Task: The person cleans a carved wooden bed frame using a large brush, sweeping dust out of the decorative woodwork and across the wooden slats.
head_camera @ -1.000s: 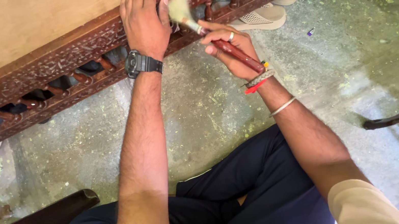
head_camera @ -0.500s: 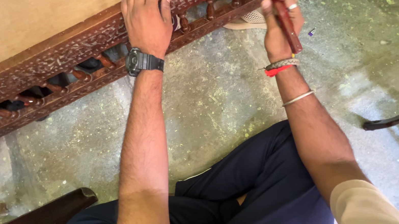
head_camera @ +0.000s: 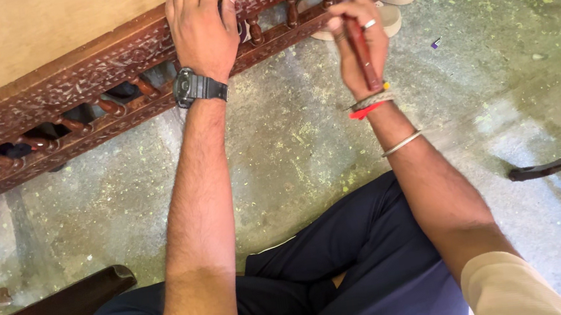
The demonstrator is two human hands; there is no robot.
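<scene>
Against the carved wooden rail (head_camera: 69, 88), near the top of the view: left hand (head_camera: 199, 24) laid flat on the dark, ornate top edge, palm down, fingers spread, grip released and merely bracing. Black wristwatch (head_camera: 198, 87) just below it. To the right, right hand (head_camera: 358, 35) clenched around a paintbrush (head_camera: 357, 46), dark red handle running down through the fist, pale bristles pointing up and partly cut off by the frame's top edge, close to the small turned spindles of the rail.

Likely risks, judged from this pose: bristles catching between spindles and flicking finish onto the concrete floor (head_camera: 308, 146) or the dark trousers (head_camera: 354, 278); bracing palm smudging any wet coat beneath it; uneven coverage in the deep carving, since the relief looks fine and dense.

Brush itself: slim, glossy handle, light worn tuft, blurred at the tip, so wetness impossible to tell. Pale sandals (head_camera: 391, 9) visible behind the rail.
</scene>
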